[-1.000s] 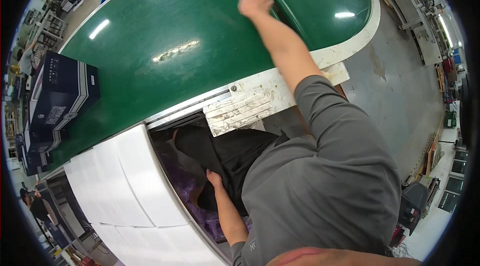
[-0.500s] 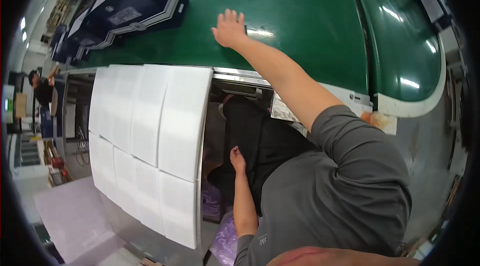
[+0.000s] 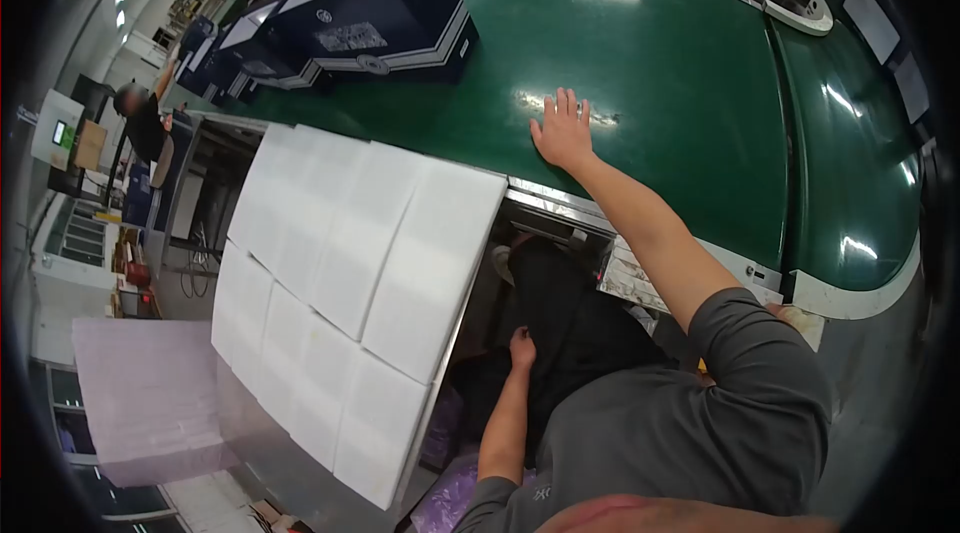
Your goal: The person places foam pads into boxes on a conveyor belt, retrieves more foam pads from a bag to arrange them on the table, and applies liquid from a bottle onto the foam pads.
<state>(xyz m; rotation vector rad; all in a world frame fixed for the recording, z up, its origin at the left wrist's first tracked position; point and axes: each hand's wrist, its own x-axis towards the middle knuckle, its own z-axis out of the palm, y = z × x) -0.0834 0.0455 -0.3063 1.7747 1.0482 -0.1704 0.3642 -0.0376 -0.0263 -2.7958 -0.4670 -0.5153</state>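
My right hand (image 3: 567, 133) lies palm down on the green conveyor belt (image 3: 650, 73), fingers apart and stretched out, with nothing in it. To its left on the belt stands a dark blue box (image 3: 350, 38) with white stripes and an open top. My left hand (image 3: 522, 348) rests low against my black-clothed lap, fingers curled in; I see nothing in it. Beside that hand, on a metal-edged table, white foam sheets (image 3: 345, 253) lie overlapping in two rows.
More blue boxes (image 3: 255, 63) stand farther left along the belt. A person (image 3: 145, 133) in dark clothes is at the far left. A pale pink sheet stack (image 3: 150, 398) sits beyond the table, and purple plastic (image 3: 445, 498) lies below it. The belt curves at right behind a white edge guard (image 3: 860, 305).
The view has swung, so the scene sits farther right and lower. My right hand has drawn a little nearer the belt's near edge, still flat. My left hand stays at my lap.
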